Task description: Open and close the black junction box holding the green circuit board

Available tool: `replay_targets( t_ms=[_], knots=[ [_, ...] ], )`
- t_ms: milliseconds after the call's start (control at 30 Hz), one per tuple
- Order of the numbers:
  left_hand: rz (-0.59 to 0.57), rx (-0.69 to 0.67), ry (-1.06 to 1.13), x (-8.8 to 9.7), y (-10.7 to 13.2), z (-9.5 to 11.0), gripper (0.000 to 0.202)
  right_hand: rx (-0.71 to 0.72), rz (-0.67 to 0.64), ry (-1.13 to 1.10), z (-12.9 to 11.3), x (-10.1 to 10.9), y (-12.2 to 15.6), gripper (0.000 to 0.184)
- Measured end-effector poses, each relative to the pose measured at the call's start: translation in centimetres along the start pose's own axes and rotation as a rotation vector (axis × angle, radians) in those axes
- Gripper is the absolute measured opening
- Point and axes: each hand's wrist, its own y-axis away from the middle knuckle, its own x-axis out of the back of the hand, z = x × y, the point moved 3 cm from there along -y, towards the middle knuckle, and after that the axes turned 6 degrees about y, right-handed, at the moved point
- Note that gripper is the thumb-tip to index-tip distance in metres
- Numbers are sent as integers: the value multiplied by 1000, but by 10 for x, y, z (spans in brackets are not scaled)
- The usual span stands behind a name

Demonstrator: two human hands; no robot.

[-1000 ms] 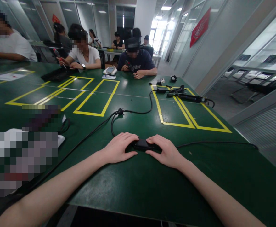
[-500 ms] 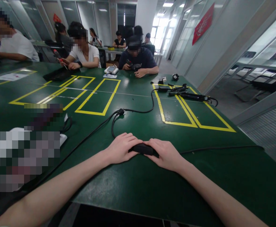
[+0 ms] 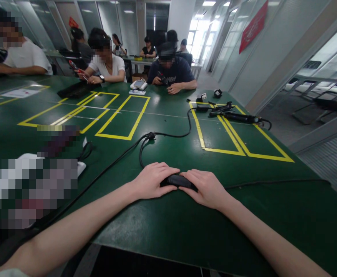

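Observation:
A small black box-shaped device (image 3: 177, 180) lies on the green table (image 3: 168, 227) close to the near edge. My left hand (image 3: 153, 180) cups its left end, fingers curled round it. My right hand (image 3: 207, 188) covers its right end, fingers closed over the top. A black cable (image 3: 272, 182) runs from under my right hand off to the right. Most of the device is hidden by my fingers.
A second black cable (image 3: 145, 139) loops across the table towards a black tool (image 3: 234, 116) at the back right. Yellow tape rectangles (image 3: 122, 117) mark the tabletop. A white object (image 3: 80, 167) lies at the left. Several people sit working along the far side.
My hands have drawn closer together over the device, and my fingers now cover more of it. The view has shifted a little to the left.

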Motion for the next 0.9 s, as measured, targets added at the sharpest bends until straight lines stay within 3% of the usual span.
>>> replay_targets(
  t_ms=[167,300,500,900],
  knots=[
    [-6,-4,12,1,0,0,27,-1,46,2,0,2,-1,26],
    [53,-28,71,2,0,1,35,25,90,4,-1,4,-1,22],
    [34,-15,102,0,2,1,29,54,184,-77,-4,7,-3,24],
    [59,-21,79,0,2,1,33,55,194,-85,-3,6,-2,23]
  ],
)
